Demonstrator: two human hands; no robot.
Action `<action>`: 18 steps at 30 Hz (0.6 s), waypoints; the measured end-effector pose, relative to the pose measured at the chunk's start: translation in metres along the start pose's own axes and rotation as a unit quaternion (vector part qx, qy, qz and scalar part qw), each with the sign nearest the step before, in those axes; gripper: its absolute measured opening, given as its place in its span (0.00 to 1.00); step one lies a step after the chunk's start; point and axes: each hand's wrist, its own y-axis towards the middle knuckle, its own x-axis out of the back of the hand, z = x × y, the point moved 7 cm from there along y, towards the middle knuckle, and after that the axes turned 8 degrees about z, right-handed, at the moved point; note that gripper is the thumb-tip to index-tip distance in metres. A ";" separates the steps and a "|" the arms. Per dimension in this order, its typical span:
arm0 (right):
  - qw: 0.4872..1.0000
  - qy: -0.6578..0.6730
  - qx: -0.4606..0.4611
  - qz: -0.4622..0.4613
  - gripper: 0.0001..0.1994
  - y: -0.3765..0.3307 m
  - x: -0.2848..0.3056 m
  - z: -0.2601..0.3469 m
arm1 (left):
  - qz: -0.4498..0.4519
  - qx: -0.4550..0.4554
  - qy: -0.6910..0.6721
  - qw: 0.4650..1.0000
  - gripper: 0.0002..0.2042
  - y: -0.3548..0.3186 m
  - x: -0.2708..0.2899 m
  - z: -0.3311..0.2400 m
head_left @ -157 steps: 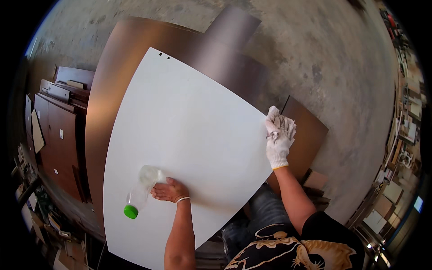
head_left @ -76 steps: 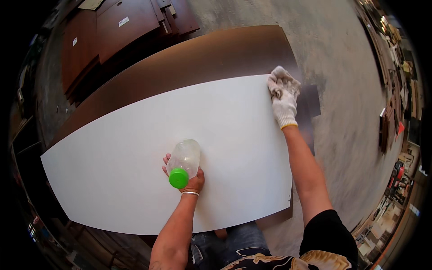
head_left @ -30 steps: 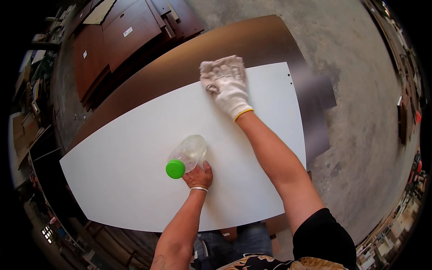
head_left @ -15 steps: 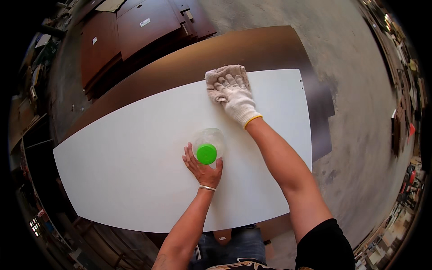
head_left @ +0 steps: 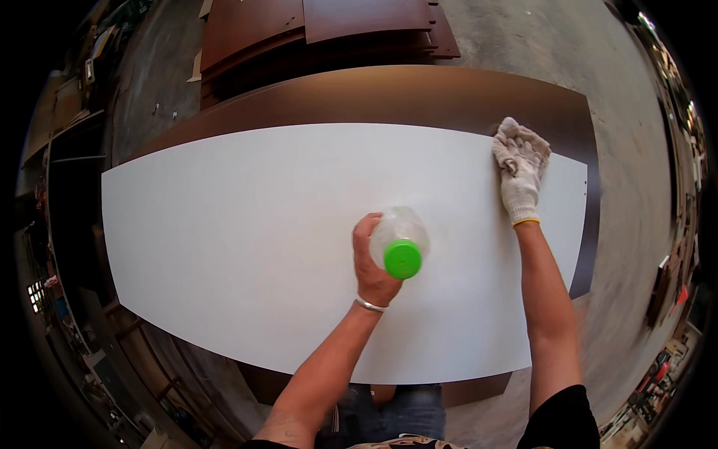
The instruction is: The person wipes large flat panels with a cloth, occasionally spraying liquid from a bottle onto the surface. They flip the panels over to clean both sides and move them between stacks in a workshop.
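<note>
A large white board [head_left: 247, 247] lies flat in front of me. Near its middle, my bare left hand [head_left: 373, 258], with a silver bracelet at the wrist, is wrapped round a clear plastic bottle [head_left: 404, 223] that has a green cap [head_left: 402, 259]. My right hand [head_left: 520, 172] wears a white knitted glove with a yellow cuff edge. It presses a crumpled, pinkish-grey cloth [head_left: 532, 140] onto the far edge of the board, close to the far right corner. Part of the cloth is hidden under the gloved fingers.
Beneath the white board lies a larger brown board [head_left: 389, 93], showing beyond its far and right edges. Farther off, a stack of reddish-brown panels [head_left: 359, 22] rests on the concrete floor [head_left: 516, 41]. Shelves of clutter [head_left: 71, 150] stand at the left.
My right hand has slid the cloth rightward along the board's far edge. The left hand's fingers have closed round the bottle. My view has shifted, so the board appears turned.
</note>
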 end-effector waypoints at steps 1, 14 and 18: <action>1.000 0.023 0.016 0.012 0.23 0.006 -0.005 0.041 | -0.026 0.043 -0.020 0.999 0.40 -0.003 0.032 0.017; 0.960 0.094 0.200 0.172 0.23 0.050 -0.038 0.340 | -0.188 0.145 0.019 0.971 0.35 -0.005 0.288 0.107; 0.996 0.052 0.007 0.073 0.24 0.024 -0.017 0.107 | -0.187 0.089 0.029 0.978 0.40 -0.005 0.318 0.138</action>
